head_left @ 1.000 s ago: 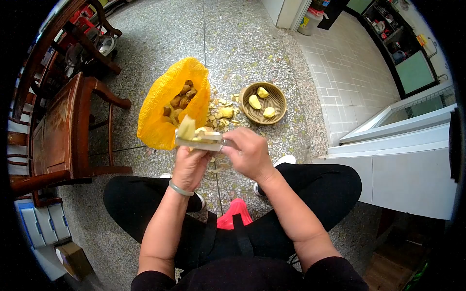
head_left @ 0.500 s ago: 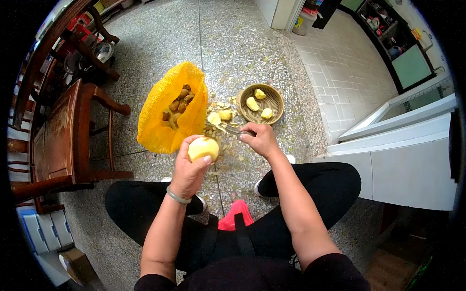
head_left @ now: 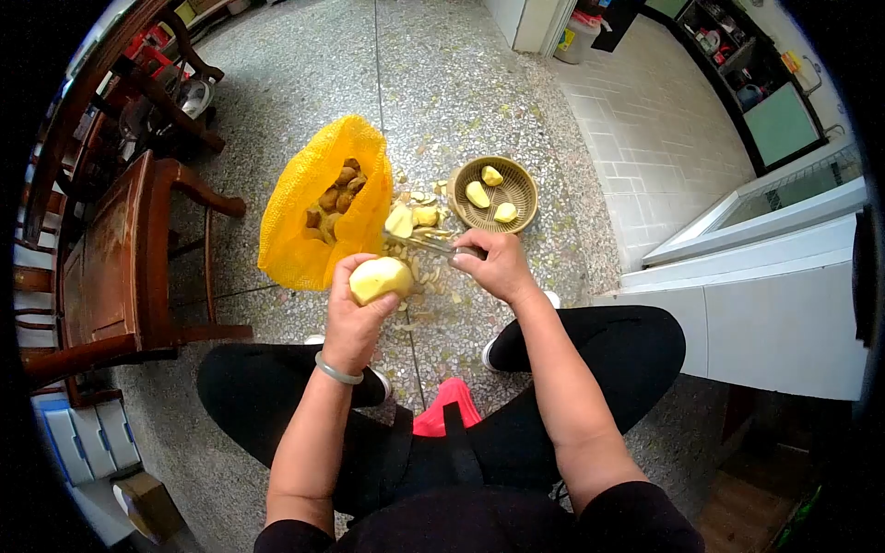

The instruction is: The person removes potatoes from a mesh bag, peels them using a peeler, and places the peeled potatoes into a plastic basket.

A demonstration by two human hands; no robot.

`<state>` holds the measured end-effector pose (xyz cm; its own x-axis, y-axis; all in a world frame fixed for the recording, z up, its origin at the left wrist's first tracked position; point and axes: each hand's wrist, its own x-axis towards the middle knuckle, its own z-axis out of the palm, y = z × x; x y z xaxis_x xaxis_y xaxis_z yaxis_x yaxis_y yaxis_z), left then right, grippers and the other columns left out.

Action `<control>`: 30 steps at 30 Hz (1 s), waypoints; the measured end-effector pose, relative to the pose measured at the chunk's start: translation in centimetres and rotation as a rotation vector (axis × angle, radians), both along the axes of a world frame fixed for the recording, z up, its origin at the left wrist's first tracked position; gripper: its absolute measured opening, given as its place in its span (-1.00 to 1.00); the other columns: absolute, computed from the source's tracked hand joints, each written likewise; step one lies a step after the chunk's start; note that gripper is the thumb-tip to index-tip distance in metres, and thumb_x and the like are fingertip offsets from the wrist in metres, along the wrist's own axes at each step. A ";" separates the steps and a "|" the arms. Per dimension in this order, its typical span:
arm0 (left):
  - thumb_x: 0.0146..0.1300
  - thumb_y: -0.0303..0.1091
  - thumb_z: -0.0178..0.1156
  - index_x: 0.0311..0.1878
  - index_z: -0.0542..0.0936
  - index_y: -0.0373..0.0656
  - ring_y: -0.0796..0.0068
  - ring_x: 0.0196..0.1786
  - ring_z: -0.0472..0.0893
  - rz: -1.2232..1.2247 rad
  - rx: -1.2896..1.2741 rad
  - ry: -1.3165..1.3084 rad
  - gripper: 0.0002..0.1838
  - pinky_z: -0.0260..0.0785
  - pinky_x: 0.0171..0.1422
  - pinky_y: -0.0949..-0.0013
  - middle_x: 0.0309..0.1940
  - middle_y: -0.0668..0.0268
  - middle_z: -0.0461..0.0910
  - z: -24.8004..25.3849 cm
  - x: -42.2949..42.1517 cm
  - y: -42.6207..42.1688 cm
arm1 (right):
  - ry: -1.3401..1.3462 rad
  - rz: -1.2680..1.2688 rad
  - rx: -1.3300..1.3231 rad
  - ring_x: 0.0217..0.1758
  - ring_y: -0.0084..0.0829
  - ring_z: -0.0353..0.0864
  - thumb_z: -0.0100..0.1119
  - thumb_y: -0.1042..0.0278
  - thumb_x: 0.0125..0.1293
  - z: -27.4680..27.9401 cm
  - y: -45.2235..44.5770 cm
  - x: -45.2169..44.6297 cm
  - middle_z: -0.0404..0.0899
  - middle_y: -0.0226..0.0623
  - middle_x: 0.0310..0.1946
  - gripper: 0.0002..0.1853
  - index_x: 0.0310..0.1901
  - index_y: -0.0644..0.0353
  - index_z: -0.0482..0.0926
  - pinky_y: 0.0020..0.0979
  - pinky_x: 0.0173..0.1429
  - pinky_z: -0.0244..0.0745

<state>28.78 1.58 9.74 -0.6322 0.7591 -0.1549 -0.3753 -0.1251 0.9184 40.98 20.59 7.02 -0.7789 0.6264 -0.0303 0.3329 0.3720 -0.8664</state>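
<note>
A pale yellow peeled potato (head_left: 380, 279) is held in my left hand (head_left: 355, 318), the thumb on its near side. My right hand (head_left: 499, 267) is closed round the handle of a metal peeler (head_left: 431, 243), whose far end points left over the peelings. Beyond the hands, scattered peelings (head_left: 421, 267) lie on the speckled floor, with yellow pieces among them. The yellow mesh bag (head_left: 300, 221) stands open at the left with several brown potatoes (head_left: 343, 192) inside. A round woven basket (head_left: 530, 198) at the right holds three peeled pieces (head_left: 477, 194).
A dark wooden chair (head_left: 111, 253) stands at the left, with drawers (head_left: 88, 438) below it. My bent legs in black trousers flank the near floor, with a pink cloth (head_left: 449, 405) between them. A white cabinet side (head_left: 784, 318) is at the right.
The peeler has come away from the potato, moving right and down in view as the hands parted. The potato now shows in my left hand, turned slightly since half a second ago.
</note>
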 end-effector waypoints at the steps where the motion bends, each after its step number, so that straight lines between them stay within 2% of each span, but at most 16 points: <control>1: 0.11 -0.58 0.28 0.14 0.29 -0.18 0.50 -0.01 0.51 0.000 -0.005 -0.022 -0.46 0.42 0.08 0.42 -0.06 0.31 0.48 0.0 -0.2 0.0 | 0.057 -0.009 -0.024 -0.45 -0.40 0.59 0.35 0.26 -0.01 -0.4 0.1 0.0 0.63 -0.28 -0.50 -0.78 -0.32 0.15 0.66 -0.40 -0.32 0.44; 5: 0.13 -0.47 0.32 0.17 0.29 -0.18 0.48 0.00 0.52 -0.004 0.046 -0.170 -0.44 0.42 0.10 0.38 -0.04 0.31 0.49 0.3 -0.4 0.1 | 0.136 -0.035 -0.105 -0.47 -0.44 0.54 0.34 0.31 0.01 -0.1 -0.4 -0.4 0.60 -0.29 -0.52 -0.78 -0.31 0.20 0.64 -0.43 -0.33 0.43; 7: 0.14 -0.38 0.34 0.20 0.28 -0.18 0.45 0.01 0.53 -0.081 0.085 -0.322 -0.40 0.41 0.11 0.32 -0.02 0.29 0.49 0.5 -0.4 0.0 | 0.231 -0.016 -0.277 -0.48 -0.49 0.50 0.32 0.34 0.03 0.7 -1.4 -0.7 0.56 -0.31 -0.52 -0.79 -0.29 0.23 0.62 -0.44 -0.33 0.42; 8: 0.14 -0.38 0.34 0.20 0.28 -0.18 0.45 0.01 0.53 -0.077 0.086 -0.322 -0.40 0.41 0.11 0.32 -0.02 0.29 0.49 0.5 -0.4 0.1 | 0.230 -0.013 -0.277 -0.48 -0.49 0.50 0.32 0.34 0.03 1.3 -2.0 -0.9 0.56 -0.31 -0.52 -0.79 -0.29 0.23 0.62 -0.44 -0.33 0.42; 10: 0.19 -0.33 0.29 0.22 0.29 -0.17 0.41 0.03 0.53 -0.071 0.130 -0.325 -0.43 0.40 0.11 0.30 0.00 0.28 0.49 0.4 -0.2 0.2 | 0.296 0.076 -0.065 -0.37 -0.65 0.55 0.28 0.49 0.10 2.7 -3.6 -1.2 0.61 -0.43 -0.41 -0.80 -0.20 0.27 0.61 -0.55 -0.28 0.46; 11: 0.19 -0.33 0.29 0.22 0.29 -0.17 0.41 0.03 0.53 -0.069 0.129 -0.326 -0.43 0.40 0.11 0.30 0.00 0.28 0.49 0.0 -0.2 0.1 | 0.366 0.106 0.162 -0.36 -0.51 0.62 0.31 0.48 0.05 3.1 -4.1 -1.4 0.63 -0.29 -0.36 -0.79 -0.23 0.27 0.60 -0.49 -0.26 0.50; 12: 0.22 -0.31 0.27 0.23 0.30 -0.16 0.40 0.03 0.53 -0.072 0.136 -0.343 -0.45 0.39 0.12 0.31 0.01 0.27 0.49 -0.5 -0.4 0.0 | 0.402 0.124 0.282 -0.36 -0.37 0.64 0.31 0.48 0.02 3.4 -4.6 -1.6 0.63 -0.19 -0.35 -0.77 -0.24 0.26 0.60 -0.45 -0.27 0.51; 14: 0.25 -0.28 0.24 0.23 0.31 -0.15 0.38 0.04 0.52 -0.083 0.144 -0.361 -0.47 0.38 0.13 0.31 0.02 0.27 0.49 -0.7 -0.3 0.2 | 0.377 0.124 0.419 -0.33 -0.18 0.63 0.33 0.32 0.00 4.4 -5.0 -1.7 0.61 -0.22 -0.40 -0.78 -0.29 0.16 0.61 -0.29 -0.25 0.52; 17: 0.26 -0.19 0.24 0.22 0.32 -0.11 0.35 0.04 0.53 -0.123 0.182 -0.416 -0.48 0.38 0.14 0.29 0.02 0.28 0.49 -0.8 -0.3 0.0 | 0.341 0.019 0.285 -0.36 -0.20 0.63 0.31 0.31 0.00 1.9 -3.3 -1.6 0.63 -0.24 -0.39 -0.80 -0.31 0.14 0.62 -0.31 -0.28 0.52; 18: 0.26 -0.19 0.24 0.22 0.32 -0.11 0.35 0.04 0.53 -0.127 0.180 -0.413 -0.48 0.38 0.14 0.29 0.02 0.28 0.49 -0.6 -0.3 -0.1 | 0.306 -0.018 0.161 -0.41 -0.24 0.63 0.31 0.29 0.00 1.0 -2.4 -1.4 0.64 -0.25 -0.39 -0.81 -0.33 0.14 0.62 -0.35 -0.32 0.51; 20: 0.25 -0.17 0.25 0.22 0.30 -0.10 0.33 0.04 0.53 -0.142 0.165 -0.415 -0.46 0.39 0.14 0.27 0.02 0.28 0.48 0.0 -0.3 -0.3 | 0.164 -0.008 0.110 -0.47 -0.33 0.61 0.32 0.31 0.00 0.5 -1.0 -0.9 0.63 -0.26 -0.43 -0.80 -0.32 0.16 0.63 -0.42 -0.35 0.48; 24: 0.23 -0.20 0.29 0.25 0.25 -0.10 0.31 0.06 0.53 -0.112 0.178 -0.400 -0.41 0.41 0.12 0.28 0.04 0.28 0.46 0.7 -0.1 -0.1 | 0.140 0.003 -0.061 -0.48 -0.43 0.58 0.34 0.32 0.00 1.6 -1.4 -0.4 0.61 -0.27 -0.47 -0.79 -0.30 0.17 0.64 -0.45 -0.35 0.45; 26: 0.22 -0.22 0.29 0.26 0.24 -0.10 0.33 0.07 0.52 -0.113 0.176 -0.365 -0.39 0.42 0.12 0.29 0.06 0.28 0.45 0.5 0.2 0.1 | 0.276 0.052 -0.126 -0.37 -0.77 0.50 0.33 0.47 0.06 2.1 -2.0 -0.6 0.61 -0.53 -0.41 -0.79 -0.22 0.25 0.63 -0.60 -0.28 0.43; 28: 0.22 -0.24 0.30 0.27 0.23 -0.10 0.35 0.08 0.52 -0.124 0.178 -0.324 -0.38 0.42 0.11 0.29 0.08 0.28 0.45 0.4 0.2 0.4 | 0.232 0.085 -0.102 -0.33 -0.71 0.53 0.33 0.48 0.04 4.1 -2.6 -0.7 0.62 -0.47 -0.38 -0.77 -0.21 0.26 0.62 -0.59 -0.25 0.45; 30: 0.22 -0.27 0.29 0.29 0.20 -0.11 0.39 0.09 0.51 -0.172 0.168 -0.249 -0.35 0.42 0.12 0.29 0.11 0.29 0.43 0.2 0.3 0.4 | 0.354 0.126 0.099 -0.47 -0.44 0.56 0.33 0.35 0.00 4.5 -3.2 -1.1 0.59 -0.25 -0.49 -0.76 -0.25 0.18 0.64 -0.44 -0.33 0.44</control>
<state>29.11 1.96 9.95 -0.4509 0.8795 -0.1524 -0.6144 -0.1819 0.7678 39.88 17.36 11.56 -0.8016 0.5113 0.3098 -0.0336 0.4789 -0.8773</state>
